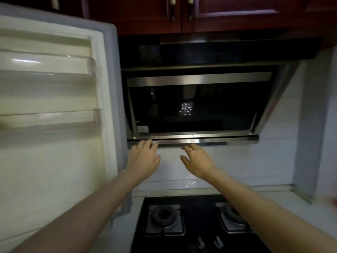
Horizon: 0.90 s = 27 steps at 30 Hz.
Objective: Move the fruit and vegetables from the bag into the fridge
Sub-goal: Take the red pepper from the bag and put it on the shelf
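Note:
The fridge door (54, 110) stands swung open at the left, its white inner side with clear door shelves facing me. My left hand (144, 159) and my right hand (197, 161) are both stretched forward in the air above the stove, fingers straight and spread, holding nothing. Their fingertips reach up near the lower steel edge of the range hood (193, 106). No bag, fruit or vegetables are in view, and the fridge's interior is out of frame.
A black gas hob (193, 225) with two burners lies below my arms. White wall tiles (273, 161) sit behind it, with dark red cupboards (218, 13) above the hood. A pale countertop (324, 199) runs off to the right.

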Each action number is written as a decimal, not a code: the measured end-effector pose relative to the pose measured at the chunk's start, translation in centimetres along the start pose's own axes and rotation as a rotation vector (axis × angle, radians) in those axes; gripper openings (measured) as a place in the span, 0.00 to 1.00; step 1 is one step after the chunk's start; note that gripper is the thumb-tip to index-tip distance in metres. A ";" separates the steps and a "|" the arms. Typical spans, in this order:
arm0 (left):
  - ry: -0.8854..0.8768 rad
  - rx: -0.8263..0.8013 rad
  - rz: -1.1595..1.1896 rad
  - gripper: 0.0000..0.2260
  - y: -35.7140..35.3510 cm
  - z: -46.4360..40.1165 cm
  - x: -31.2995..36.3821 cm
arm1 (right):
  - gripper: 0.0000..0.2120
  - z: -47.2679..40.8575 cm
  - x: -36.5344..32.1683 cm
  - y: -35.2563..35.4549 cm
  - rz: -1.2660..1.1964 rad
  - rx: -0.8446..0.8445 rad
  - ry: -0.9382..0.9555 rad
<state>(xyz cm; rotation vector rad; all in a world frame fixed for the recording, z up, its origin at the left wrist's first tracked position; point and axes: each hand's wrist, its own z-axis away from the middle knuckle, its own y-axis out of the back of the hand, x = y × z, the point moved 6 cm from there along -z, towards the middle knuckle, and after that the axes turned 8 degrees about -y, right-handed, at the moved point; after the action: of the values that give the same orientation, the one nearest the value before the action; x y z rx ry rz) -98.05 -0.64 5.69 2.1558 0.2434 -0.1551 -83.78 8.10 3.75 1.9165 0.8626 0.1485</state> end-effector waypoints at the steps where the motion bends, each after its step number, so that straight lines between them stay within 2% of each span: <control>1: -0.024 0.001 0.022 0.21 -0.7 -0.8 0.5 | 0.22 0.0 1.1 -0.1 0.015 -0.009 -0.033; 7: -0.142 0.025 0.180 0.22 -4.8 -3.9 4.5 | 0.22 1.8 7.2 -0.3 0.136 -0.029 -0.209; 12: -0.295 0.020 0.326 0.22 -7.6 -5.0 10.3 | 0.21 4.9 12.6 0.7 0.229 -0.012 -0.364; 22: -0.510 -0.114 0.548 0.20 -12.7 -5.7 26.4 | 0.20 16.0 25.3 4.8 0.329 0.029 -0.674; 27: -0.595 -0.135 0.576 0.21 -13.4 -5.8 35.4 | 0.20 21.4 32.3 7.8 0.365 0.059 -0.770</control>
<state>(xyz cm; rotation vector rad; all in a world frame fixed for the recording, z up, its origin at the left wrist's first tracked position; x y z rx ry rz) -66.66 15.60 -8.95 1.8647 -0.6811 -0.4177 -46.36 10.43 -8.84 1.9402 0.0024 -0.3829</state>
